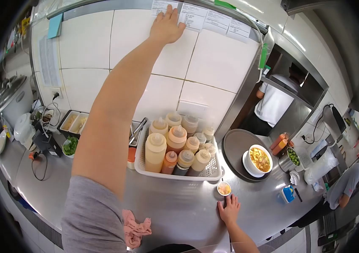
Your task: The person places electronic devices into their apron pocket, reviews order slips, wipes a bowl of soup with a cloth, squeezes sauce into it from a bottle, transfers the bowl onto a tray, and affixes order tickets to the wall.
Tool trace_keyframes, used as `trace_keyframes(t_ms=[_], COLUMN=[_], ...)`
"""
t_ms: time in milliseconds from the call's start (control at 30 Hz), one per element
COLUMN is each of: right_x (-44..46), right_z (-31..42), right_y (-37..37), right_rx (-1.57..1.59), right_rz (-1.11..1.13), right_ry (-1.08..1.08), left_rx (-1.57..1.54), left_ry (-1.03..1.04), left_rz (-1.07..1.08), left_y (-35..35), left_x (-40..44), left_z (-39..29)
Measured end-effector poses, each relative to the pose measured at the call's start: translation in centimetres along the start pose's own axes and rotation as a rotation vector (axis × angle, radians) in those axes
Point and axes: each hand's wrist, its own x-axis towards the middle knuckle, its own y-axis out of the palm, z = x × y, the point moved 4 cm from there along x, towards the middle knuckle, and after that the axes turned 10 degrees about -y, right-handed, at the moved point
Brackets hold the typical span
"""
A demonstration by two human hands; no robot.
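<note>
My left hand [167, 26] is raised to the wall, its fingers stretched over a printed paper slip [159, 7] on the metal rail. More printed slips [193, 17] hang just right of it. Down on the steel counter, my right hand [229, 210] lies flat with fingers apart. Its fingertips are close to a small white cup [224, 188] with pale orange and yellow contents; whether they touch it I cannot tell. Behind the cup, a white basket [179, 175] holds several squeeze bottles. A white bowl of soup [260, 159] stands on a round brown tray [237, 147].
A pink cloth [135, 230] lies at the counter's front. Right of the tray are sauce bottles [279, 144], a metal pot of green fruit [292, 157] and a blue-and-white object [288, 194]. One person [275, 101] is beyond the pass opening, another [345, 185] at far right.
</note>
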Motion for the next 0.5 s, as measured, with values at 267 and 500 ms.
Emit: trace_keyframes(t_ms=[267,500], right_x=[-0.2,-0.2], right_z=[-0.4,-0.4], right_y=[0.4,0.3], right_rx=[-0.004,0.023], right_rz=[-0.046,-0.054], right_ry=[-0.032,-0.026], left_rx=[-0.036,-0.241], left_ry=[0.039,0.059], left_rz=[0.113,0.426], left_y=[-0.7,-5.5], left_x=[0.9,-9.9], left_z=[0.7,-2.2])
